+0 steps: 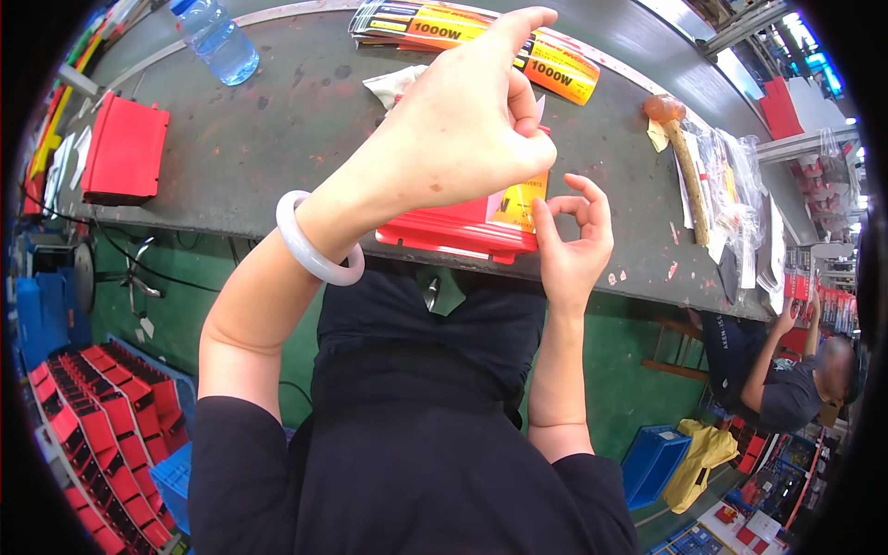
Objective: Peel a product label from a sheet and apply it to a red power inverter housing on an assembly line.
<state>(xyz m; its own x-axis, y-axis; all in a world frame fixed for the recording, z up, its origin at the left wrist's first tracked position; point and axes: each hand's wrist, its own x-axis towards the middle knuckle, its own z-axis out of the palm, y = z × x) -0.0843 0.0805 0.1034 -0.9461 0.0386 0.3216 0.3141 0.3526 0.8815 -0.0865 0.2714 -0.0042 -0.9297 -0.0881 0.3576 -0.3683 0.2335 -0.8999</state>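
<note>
A red box-shaped case (444, 236) rests at the near edge of the bench in front of me. Over its right part lies a yellow-orange printed label (523, 196), with a pale strip beside it. My left hand (453, 129), a pale bangle on its wrist, hovers above the case. Its forefinger sticks out while the thumb and other fingers close together; what they pinch is hidden. At the label's right edge my right hand (575, 236) has its thumb and curled forefinger pinched on the label. Much of the case is covered by my left hand.
Stacked yellow-orange labels (564, 72) lie at the far side. A water bottle (217, 42) and another red case (127, 150) stand left. Right are a hammer (684, 162) and clear plastic bags (731, 176). A co-worker (786, 384) is at far right.
</note>
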